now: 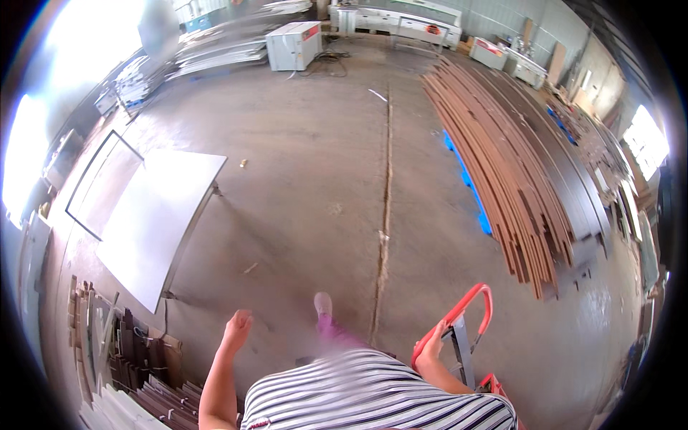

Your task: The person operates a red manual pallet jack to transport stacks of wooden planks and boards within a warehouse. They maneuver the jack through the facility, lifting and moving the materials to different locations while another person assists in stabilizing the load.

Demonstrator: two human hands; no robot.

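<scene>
My right hand [428,351] is wrapped round a red tubular handle [456,312] at my right side. The handle bends into a loop and joins a grey metal post [463,356]; more red parts show low beside my forearm, and the rest of this frame is out of sight. Away from my body on the left hangs my left hand [239,330], its fingers curled in and no object visible in it. One of my shoes [323,304] is stretched forward on the concrete floor.
Long brown boards [494,158] lie stacked on a blue pallet [467,179] at the right. A white panel [165,215] rests on a stand at the left. Upright strips and offcuts [136,351] crowd the near left. A white cabinet [294,46] stands far back, cables beside it.
</scene>
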